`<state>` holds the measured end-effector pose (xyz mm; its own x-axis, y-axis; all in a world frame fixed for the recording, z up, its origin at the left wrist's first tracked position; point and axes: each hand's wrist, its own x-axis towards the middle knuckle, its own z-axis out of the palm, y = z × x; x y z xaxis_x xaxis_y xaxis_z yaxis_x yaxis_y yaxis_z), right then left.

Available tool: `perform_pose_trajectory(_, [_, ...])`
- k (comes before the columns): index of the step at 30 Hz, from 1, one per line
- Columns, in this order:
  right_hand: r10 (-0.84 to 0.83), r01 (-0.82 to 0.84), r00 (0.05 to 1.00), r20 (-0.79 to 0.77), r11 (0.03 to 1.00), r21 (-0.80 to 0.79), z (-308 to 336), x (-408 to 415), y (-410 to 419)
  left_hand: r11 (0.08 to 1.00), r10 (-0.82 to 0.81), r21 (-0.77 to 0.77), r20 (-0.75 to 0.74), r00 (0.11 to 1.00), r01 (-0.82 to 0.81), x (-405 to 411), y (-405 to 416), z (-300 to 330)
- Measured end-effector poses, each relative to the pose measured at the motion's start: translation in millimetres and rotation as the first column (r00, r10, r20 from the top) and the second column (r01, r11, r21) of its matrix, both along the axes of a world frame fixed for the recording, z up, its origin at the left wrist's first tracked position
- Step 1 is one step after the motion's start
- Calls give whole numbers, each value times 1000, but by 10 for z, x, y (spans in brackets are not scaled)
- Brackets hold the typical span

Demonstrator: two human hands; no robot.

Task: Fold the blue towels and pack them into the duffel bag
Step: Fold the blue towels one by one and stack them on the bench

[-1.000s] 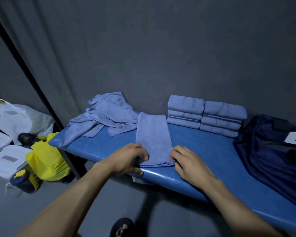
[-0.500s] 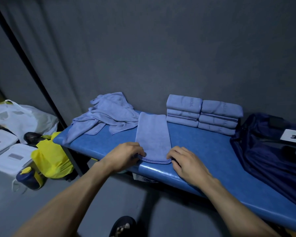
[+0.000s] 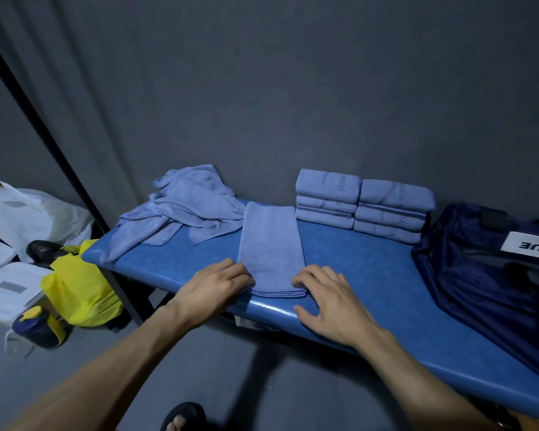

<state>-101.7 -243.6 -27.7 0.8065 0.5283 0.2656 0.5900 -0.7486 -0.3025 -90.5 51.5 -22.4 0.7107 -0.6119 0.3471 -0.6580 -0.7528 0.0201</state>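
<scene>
At table edge, both hands' (image 3: 213, 286) (image 3: 330, 301) fingertips hide under folded towel (image 3: 271, 247) corners.

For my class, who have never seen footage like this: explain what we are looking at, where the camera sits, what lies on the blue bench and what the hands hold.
There is no machine here. A person wears one camera on the head, looking down at their own arms. The left hand and right hand rest at the near corners of a long folded towel on the bench; whether the fingers pinch it cannot be told. Behind lie a crumpled pile of towels and two stacks of folded ones. The dark duffel bag sits on the right.
</scene>
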Motion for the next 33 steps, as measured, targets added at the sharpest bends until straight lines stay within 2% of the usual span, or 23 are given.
perform_pose_trajectory(2, [-7,7,1000,23,1000,-13,-35,-8,58,998,19,-62,-30,999,-21,-4,-12,-12])
perform_pose_trajectory(6, [-57,54,994,91,998,26,-140,22,204,958,10,-275,-269,963,-87,23,46,25])
perform_pose_trajectory(11, [-21,-10,961,275,994,112,-184,111,253,930,-53,-360,-336,940,-77,41,147,99])
perform_pose_trajectory(13, [1,-38,970,243,988,149,-177,111,239,946,-63,-322,-295,953,-37,39,182,86])
perform_pose_trajectory(17, [29,-73,980,197,974,215,-119,66,228,988,-99,-131,-132,986,82,17,135,-3])
perform_pose_trajectory(19, [53,-84,986,156,976,199,-90,50,167,987,-120,-113,-70,990,111,-23,116,-65])
perform_pose_trajectory(23, [81,-90,995,65,984,153,-63,5,36,981,-129,-161,-156,979,104,-104,195,-176])
perform_pose_trajectory(27, [47,-37,998,-43,976,213,14,-21,-5,959,-152,-275,-298,942,68,-180,194,-126])
perform_pose_trajectory(30, [7,37,991,-135,947,320,34,26,-4,912,-121,-405,-410,904,-62,-209,162,-73])
perform_pose_trajectory(33, [-66,173,969,-237,867,468,40,119,108,826,-42,-506,-494,869,-248,-189,76,-12])
